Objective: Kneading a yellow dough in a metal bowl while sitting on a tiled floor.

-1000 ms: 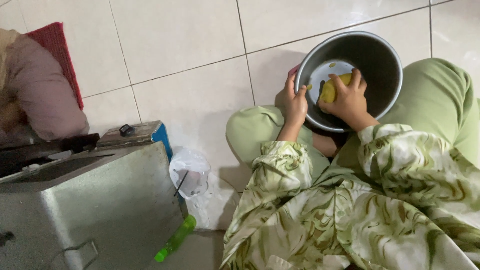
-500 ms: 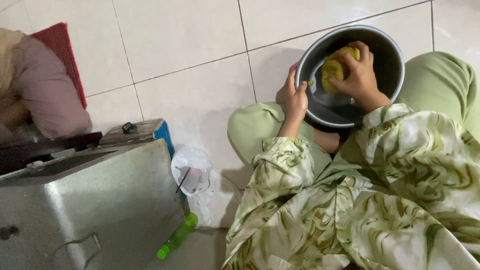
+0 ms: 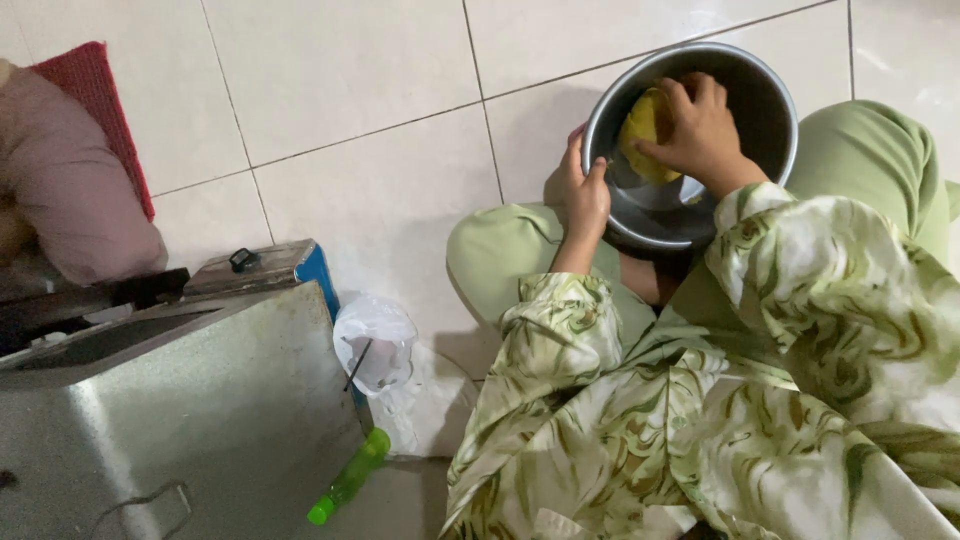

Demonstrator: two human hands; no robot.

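A round metal pot (image 3: 768, 92) rests tilted on my lap between my green-trousered knees. My left hand (image 3: 585, 190) grips its near-left rim from outside. My right hand (image 3: 697, 128) is inside the pot, fingers closed on a yellow sponge (image 3: 643, 125) pressed against the far-left inner wall. My sleeves are a green and white leaf print.
White floor tiles (image 3: 350, 90) lie ahead. A metal box-shaped appliance (image 3: 170, 410) with a blue side stands at lower left, with a white plastic bag (image 3: 375, 345) and a green bottle (image 3: 348, 478) next to it. A pink cushion (image 3: 60, 190) on red cloth sits at far left.
My right hand has swept the sponge from the pot's bottom up and over to the far-left inner wall. My left hand has stayed on the rim.
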